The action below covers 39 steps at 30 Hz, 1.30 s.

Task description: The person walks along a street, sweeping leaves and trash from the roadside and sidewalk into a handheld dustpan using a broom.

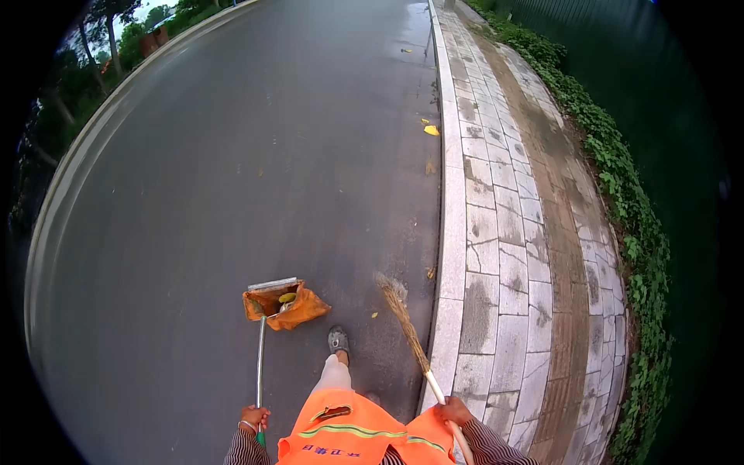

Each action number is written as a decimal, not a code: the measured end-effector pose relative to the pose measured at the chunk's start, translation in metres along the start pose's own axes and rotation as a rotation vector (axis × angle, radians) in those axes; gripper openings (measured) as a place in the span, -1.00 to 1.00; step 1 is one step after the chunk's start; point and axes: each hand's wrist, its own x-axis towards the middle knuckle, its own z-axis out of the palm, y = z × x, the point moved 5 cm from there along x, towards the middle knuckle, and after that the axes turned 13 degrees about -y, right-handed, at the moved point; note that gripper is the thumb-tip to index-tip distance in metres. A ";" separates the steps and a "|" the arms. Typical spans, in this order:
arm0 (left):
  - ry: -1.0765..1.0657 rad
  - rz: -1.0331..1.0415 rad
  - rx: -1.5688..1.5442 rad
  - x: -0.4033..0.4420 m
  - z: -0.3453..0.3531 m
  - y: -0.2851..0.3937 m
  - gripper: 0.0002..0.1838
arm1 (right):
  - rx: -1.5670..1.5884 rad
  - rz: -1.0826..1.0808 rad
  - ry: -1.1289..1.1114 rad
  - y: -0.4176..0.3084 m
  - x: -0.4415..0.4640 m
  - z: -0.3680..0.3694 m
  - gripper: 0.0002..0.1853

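My left hand is closed around the metal pole of a long-handled dustpan with an orange cloth bag, low over the road at my left front. A yellowish leaf-like piece and something pale lie inside the bag's opening. In my right hand is the pale handle of a broom, fingers wrapped round it. Its bristles point forward, close to the curb; whether they touch the road I cannot tell. A small yellow leaf lies on the asphalt just left of the bristles.
A stone curb runs along my right, with a paved sidewalk and green ivy beyond. A yellow leaf and a brown leaf lie by the curb. My shoe is between dustpan and broom. Trees stand far left.
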 end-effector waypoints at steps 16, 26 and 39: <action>0.058 0.003 0.171 0.158 0.103 0.409 -0.92 | 2.091 0.100 -0.514 -0.350 0.193 -0.162 -0.69; -0.039 -0.051 0.183 0.248 0.218 0.628 -0.87 | 2.306 -0.276 -0.229 -0.526 0.302 -0.332 -0.83; 0.087 -0.099 -0.006 0.318 0.371 0.874 -0.85 | 2.189 -0.205 -0.364 -0.812 0.463 -0.601 -0.73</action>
